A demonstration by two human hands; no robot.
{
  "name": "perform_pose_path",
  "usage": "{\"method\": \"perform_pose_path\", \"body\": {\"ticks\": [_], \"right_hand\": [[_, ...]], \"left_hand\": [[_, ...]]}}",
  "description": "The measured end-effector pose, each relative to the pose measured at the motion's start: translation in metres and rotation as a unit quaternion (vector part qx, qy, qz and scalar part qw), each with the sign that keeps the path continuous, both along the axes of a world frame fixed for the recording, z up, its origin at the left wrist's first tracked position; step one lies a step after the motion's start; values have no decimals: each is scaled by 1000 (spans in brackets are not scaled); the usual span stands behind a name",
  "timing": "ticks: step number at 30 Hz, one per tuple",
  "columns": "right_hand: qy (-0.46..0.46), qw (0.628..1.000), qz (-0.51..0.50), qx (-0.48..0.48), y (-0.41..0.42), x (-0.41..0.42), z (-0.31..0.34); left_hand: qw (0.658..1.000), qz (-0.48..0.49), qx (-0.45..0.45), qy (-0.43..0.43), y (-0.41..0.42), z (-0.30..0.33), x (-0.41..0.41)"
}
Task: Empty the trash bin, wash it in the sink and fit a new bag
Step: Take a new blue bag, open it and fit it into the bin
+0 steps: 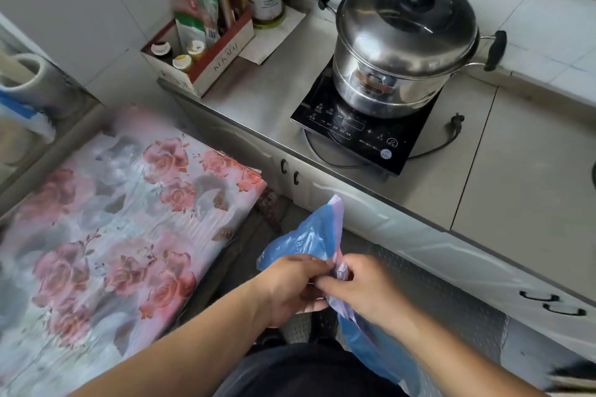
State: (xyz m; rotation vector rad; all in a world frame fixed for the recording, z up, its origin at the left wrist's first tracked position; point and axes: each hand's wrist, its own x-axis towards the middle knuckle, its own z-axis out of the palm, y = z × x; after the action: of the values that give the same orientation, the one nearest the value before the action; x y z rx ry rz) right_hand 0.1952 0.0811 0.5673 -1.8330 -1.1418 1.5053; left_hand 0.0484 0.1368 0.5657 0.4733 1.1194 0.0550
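A thin blue and lilac plastic bag point(309, 235) hangs in front of me, low in the middle of the head view. My left hand point(290, 290) and my right hand point(361, 290) meet at its folded edge, and both pinch the plastic between fingers and thumb. One part of the bag stands up above the hands; another part point(374, 351) droops below my right wrist. No trash bin shows in this view.
A steel counter point(271, 100) runs across the top with an induction cooker point(364, 129) and a lidded steel pot point(406, 39). A box of sauce bottles point(200, 51) stands at the back. A flower-patterned covered surface point(122, 219) fills the left. Cabinet doors point(451, 261) line the right.
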Motion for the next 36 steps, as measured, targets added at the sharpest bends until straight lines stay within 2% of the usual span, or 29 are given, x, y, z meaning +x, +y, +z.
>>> {"method": "perform_pose_path", "body": {"ticks": [8,13,17,21,24,26,28,30,33,36], "right_hand": [[-45,998,-53,-7,-6,1,-11],[-87,994,-59,-12,-12,9,-23],[-129,989,-61,-33,-18,15,-34],[-159,984,-56,-47,-24,19,-43],[-189,979,-53,-59,-26,21,-49],[-187,978,-54,-69,-27,21,-50],[-153,981,-75,-93,-27,20,-52],[-70,980,-142,-123,-27,19,-51],[119,942,-260,-173,-24,16,-48],[230,910,-292,-185,-22,16,-47]], "left_hand": [[985,120,-111,-60,-2,-4,-9],[974,196,-106,-48,-4,-11,-15],[969,219,-97,-64,-3,-11,-24],[983,176,-34,-48,-8,-13,-35],[997,75,30,20,-14,-18,-41],[990,-13,101,96,-17,-22,-43],[968,-68,160,181,-19,-27,-43],[948,-99,187,238,-20,-30,-43],[919,-158,222,286,-19,-32,-43],[906,-180,245,294,-21,-31,-42]]}}
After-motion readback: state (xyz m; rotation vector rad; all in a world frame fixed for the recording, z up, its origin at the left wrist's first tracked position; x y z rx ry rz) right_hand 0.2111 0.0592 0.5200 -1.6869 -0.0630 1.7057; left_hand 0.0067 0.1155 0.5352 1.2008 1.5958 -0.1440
